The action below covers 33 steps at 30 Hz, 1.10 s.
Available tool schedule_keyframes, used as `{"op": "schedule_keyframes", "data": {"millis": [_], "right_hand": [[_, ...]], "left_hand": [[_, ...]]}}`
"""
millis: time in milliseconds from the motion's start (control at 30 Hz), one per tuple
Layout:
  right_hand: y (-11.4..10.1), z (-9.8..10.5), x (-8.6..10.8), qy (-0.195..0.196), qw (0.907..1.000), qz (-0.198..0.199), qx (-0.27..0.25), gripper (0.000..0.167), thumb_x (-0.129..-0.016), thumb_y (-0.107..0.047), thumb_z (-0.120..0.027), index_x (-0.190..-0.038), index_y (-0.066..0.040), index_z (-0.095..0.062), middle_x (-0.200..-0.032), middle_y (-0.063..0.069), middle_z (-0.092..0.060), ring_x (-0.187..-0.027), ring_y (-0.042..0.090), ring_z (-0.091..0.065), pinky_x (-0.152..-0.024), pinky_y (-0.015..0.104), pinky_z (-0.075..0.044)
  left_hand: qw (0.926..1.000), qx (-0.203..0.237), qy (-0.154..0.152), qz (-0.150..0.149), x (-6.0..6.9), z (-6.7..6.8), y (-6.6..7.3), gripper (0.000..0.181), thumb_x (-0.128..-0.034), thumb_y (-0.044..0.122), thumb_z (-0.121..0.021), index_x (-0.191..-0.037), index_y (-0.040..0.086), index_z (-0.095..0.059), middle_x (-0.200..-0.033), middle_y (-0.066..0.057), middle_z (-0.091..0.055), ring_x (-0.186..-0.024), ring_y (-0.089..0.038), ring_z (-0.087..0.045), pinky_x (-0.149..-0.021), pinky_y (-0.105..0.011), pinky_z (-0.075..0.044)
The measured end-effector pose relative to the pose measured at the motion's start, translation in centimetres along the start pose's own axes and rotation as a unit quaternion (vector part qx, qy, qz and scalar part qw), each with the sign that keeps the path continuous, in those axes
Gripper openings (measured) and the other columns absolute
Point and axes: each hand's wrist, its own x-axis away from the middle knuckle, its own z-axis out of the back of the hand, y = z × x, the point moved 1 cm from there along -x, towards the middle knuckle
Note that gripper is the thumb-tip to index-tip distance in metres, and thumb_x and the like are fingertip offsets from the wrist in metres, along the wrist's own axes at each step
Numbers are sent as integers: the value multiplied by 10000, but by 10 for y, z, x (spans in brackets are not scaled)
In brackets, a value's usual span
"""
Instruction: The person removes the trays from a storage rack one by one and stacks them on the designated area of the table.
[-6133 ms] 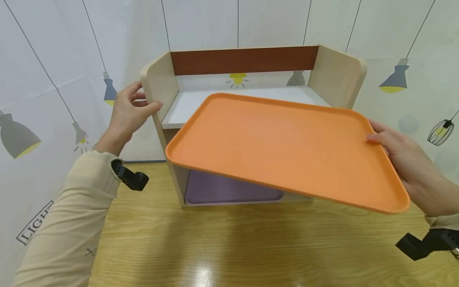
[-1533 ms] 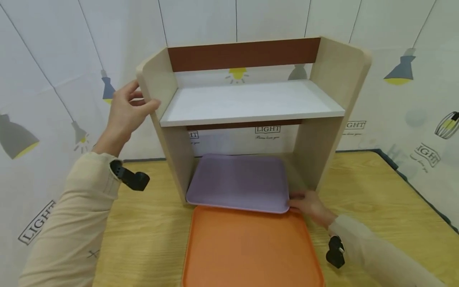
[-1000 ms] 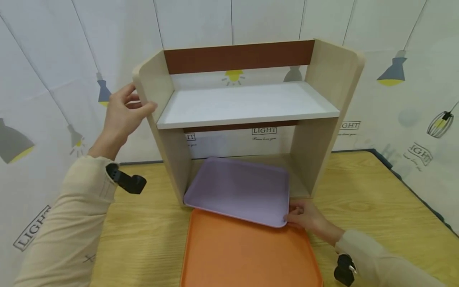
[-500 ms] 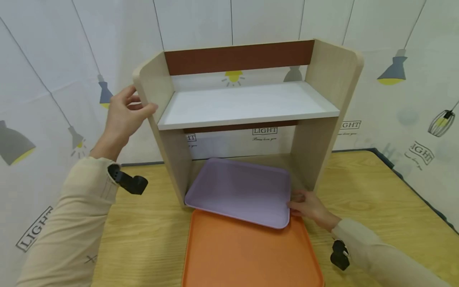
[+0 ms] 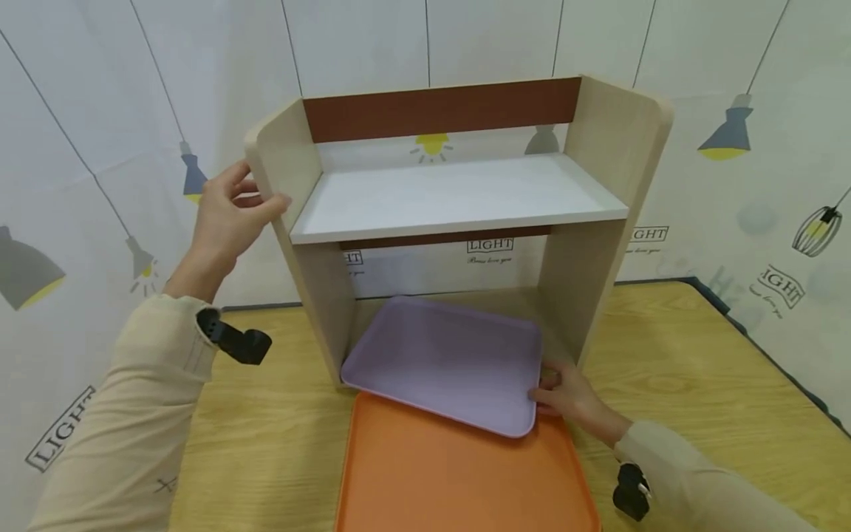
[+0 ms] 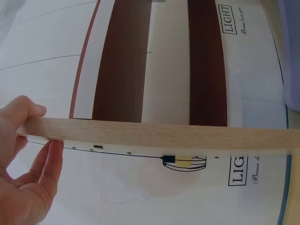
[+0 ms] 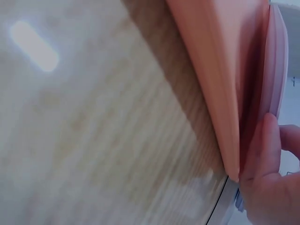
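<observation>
My left hand point(image 5: 229, 214) grips the front edge of the left side panel point(image 6: 159, 134) of a small two-level wooden shelf unit point(image 5: 459, 188). The left wrist view has the thumb on one face of that panel and fingers on the other. My right hand point(image 5: 573, 399) pinches the right rim of a purple tray point(image 5: 452, 362) on the lower level. This tray sits askew, its front right corner jutting out over an orange tray point(image 5: 465, 476). The orange tray lies on the table in front of the unit, its near edge cut off by the frame.
The unit's white upper shelf point(image 5: 459, 193) spans both side panels. A wood-grain table point(image 5: 705, 369) extends to both sides, with a dark edge strip point(image 5: 764, 347) at right. Behind stands a pale wall covering point(image 5: 505, 44) printed with lamps.
Earlier my right hand held the orange tray raised; it now lies on the table. The right hand moved to the purple tray, whose front right corner has swung forward. The left hand stays put.
</observation>
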Motion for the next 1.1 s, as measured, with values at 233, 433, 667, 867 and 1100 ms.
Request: {"op": "schedule_keyframes", "data": {"millis": [233,433,667,867,1100], "right_hand": [[-2,-5,18,22,9997,-223,-115,616,-774,83,-583,-1277,166,-237,-806,175,-539,-685,192,-591,-626,346,-526],[-5,-2,25,33,9995,-321,27,635,-778,59,-591,-1284,170,-224,-872,204,-533,-686,201,-601,-623,330,-526],[0,14,8,65,10000,-49,40,511,-824,41,-535,-1243,189,-283,-943,288,-532,-692,195,-608,-614,322,-527],[4,20,-6,109,9996,61,260,500,-832,22,-525,-1226,223,-291,-1043,361,-501,-756,236,-613,-631,334,-525],[5,16,-18,294,9993,51,206,526,-801,6,-584,-1221,193,-328,-863,227,-598,-577,150,-595,-536,295,-521]], "left_hand": [[10000,-69,31,-28,-2,-1,0,571,-817,231,-604,-1345,235,-387,-1120,-94,-479,-1004,-220,-511,-841,-396,-437],[10000,-19,-8,-48,-4,-3,1,561,-819,232,-605,-1339,241,-395,-1099,-75,-486,-1003,-222,-516,-856,-408,-433],[10000,-2,58,19,-1,-2,-1,553,-819,218,-603,-1334,226,-404,-1097,-80,-489,-1007,-226,-514,-854,-407,-432],[10000,-34,53,18,-1,-6,0,563,-822,226,-601,-1343,215,-390,-1137,-124,-482,-1023,-250,-512,-863,-422,-428],[9999,-123,74,45,-1,-2,-1,576,-824,242,-601,-1353,218,-373,-1159,-135,-474,-1046,-269,-500,-871,-430,-424]]}}
